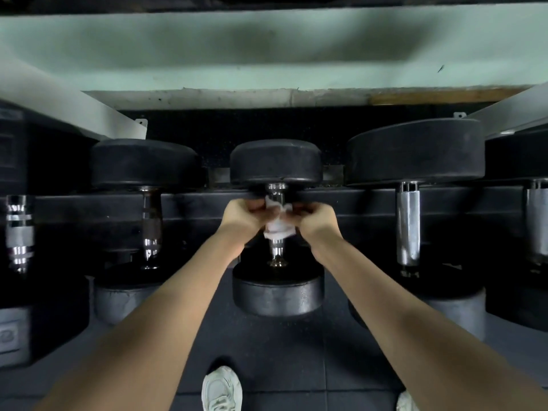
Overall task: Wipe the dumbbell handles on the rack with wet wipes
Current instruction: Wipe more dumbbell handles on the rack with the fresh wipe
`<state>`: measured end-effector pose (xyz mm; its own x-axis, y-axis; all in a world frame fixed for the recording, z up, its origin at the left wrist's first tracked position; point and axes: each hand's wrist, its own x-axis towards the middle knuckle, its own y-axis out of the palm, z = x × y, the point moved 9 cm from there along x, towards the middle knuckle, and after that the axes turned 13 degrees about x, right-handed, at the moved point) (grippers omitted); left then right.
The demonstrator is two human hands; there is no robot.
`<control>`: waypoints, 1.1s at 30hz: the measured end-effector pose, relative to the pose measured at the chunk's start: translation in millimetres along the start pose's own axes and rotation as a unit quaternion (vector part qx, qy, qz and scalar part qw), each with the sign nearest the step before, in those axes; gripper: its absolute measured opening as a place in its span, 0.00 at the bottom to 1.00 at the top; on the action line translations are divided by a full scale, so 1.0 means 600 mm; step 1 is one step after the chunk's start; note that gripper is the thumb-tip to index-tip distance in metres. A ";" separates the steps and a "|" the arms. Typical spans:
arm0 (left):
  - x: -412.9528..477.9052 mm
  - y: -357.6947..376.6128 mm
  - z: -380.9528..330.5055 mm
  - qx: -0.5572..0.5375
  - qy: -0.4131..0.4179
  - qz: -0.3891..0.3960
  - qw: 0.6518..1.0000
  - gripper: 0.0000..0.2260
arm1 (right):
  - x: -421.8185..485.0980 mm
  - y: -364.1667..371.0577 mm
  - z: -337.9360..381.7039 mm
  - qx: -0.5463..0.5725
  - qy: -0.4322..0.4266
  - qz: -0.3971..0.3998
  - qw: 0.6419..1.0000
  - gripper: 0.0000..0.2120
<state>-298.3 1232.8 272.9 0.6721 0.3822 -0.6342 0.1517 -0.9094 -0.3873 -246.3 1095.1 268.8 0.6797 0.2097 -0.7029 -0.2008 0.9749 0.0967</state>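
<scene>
A black dumbbell lies on the rack straight in front of me, its chrome handle (276,250) running away from me between two round black heads. A white wet wipe (278,226) is wrapped around the middle of that handle. My left hand (241,216) pinches the wipe from the left and my right hand (314,218) pinches it from the right, fingers curled on it at the handle. Both forearms reach in from the bottom of the view. The part of the handle under the wipe is hidden.
More dumbbells lie alongside: one with a dark handle (151,226) to the left, one with a silver handle (407,223) to the right, and others at both edges. The dark rack rail (370,203) crosses behind the handles. White shoes (221,388) stand on black floor tiles.
</scene>
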 end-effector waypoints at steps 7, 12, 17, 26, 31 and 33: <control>0.002 0.000 -0.012 0.129 0.024 0.018 0.991 0.04 | -0.026 -0.002 -0.045 -0.144 0.021 0.019 0.989 0.12; -0.033 -0.008 0.001 0.233 -0.007 -0.013 0.972 0.07 | -0.034 -0.011 -0.039 -0.249 0.031 0.004 0.968 0.09; -0.102 -0.009 -0.049 0.133 0.008 -0.064 0.989 0.03 | -0.103 -0.072 0.027 -0.166 -0.036 -0.021 0.985 0.09; -0.181 0.126 -0.128 -0.035 -0.088 0.048 0.994 0.07 | -0.190 -0.263 0.125 -0.042 -0.039 -0.033 0.998 0.09; -0.192 0.215 -0.182 -0.075 -0.095 0.014 0.993 0.09 | -0.168 -0.361 0.174 -0.104 -0.059 -0.054 0.991 0.11; -0.178 0.231 -0.188 -0.063 -0.099 -0.018 0.993 0.10 | -0.144 -0.385 0.186 -0.148 -0.082 -0.077 0.983 0.08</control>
<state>-267.2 1047.4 362.4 0.5102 0.4292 -0.7453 0.2711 -0.9027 -0.3342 -180.1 860.4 386.0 0.8179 0.0947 -0.5676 -0.2662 0.9368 -0.2272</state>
